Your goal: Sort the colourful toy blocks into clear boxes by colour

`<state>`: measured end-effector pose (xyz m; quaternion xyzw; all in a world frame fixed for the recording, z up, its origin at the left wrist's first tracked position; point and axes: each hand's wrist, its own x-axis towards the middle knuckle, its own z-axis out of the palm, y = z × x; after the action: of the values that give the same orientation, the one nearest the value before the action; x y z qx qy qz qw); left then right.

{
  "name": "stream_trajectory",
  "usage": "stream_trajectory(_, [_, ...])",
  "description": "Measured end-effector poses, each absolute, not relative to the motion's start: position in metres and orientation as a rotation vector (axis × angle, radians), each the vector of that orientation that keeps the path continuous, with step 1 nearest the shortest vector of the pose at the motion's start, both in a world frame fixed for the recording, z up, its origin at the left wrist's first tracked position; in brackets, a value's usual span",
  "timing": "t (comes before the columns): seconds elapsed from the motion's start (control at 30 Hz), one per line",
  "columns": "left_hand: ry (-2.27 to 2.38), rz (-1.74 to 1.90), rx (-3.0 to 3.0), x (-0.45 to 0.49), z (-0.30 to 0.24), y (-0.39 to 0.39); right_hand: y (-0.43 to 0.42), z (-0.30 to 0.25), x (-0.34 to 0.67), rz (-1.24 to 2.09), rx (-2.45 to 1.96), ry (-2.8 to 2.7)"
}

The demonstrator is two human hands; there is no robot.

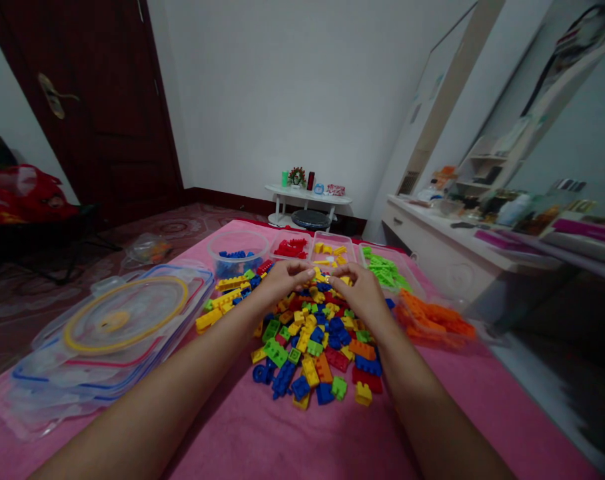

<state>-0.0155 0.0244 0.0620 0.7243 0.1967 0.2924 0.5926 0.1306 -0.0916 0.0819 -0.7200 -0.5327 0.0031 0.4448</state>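
A heap of mixed plastic building bricks [312, 347] in red, blue, yellow, green and orange lies on a pink cloth [292, 440]. My left hand [282, 279] and my right hand [360, 287] reach over the far side of the heap, fingertips curled and nearly meeting above small yellow bricks [322, 277]. Both hands look closed in a pinch; what each one grips is too small to name. Behind them stand a round tub with blue bricks [237, 257], a tray with red bricks [291, 248], a tray with yellow bricks [332, 250] and a tray with green bricks [385, 268].
A stack of clear container lids [107, 333] lies at the left on the cloth. A tray of orange bricks [432, 323] sits at the right. A white dresser [447, 247] with clutter stands to the right, a small white table [307, 197] by the far wall, a dark door [97, 100] at left.
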Motion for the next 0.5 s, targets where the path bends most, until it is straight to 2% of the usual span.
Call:
stream_trajectory(0.2, [0.527, 0.643, 1.598, -0.019, 0.071, 0.016, -0.093, 0.087, 0.118, 0.225, -1.711, -1.431])
stream_trajectory(0.5, [0.582, 0.629, 1.758, -0.018, 0.062, 0.021, -0.094, 0.086, 0.109, 0.093, -1.702, -1.550])
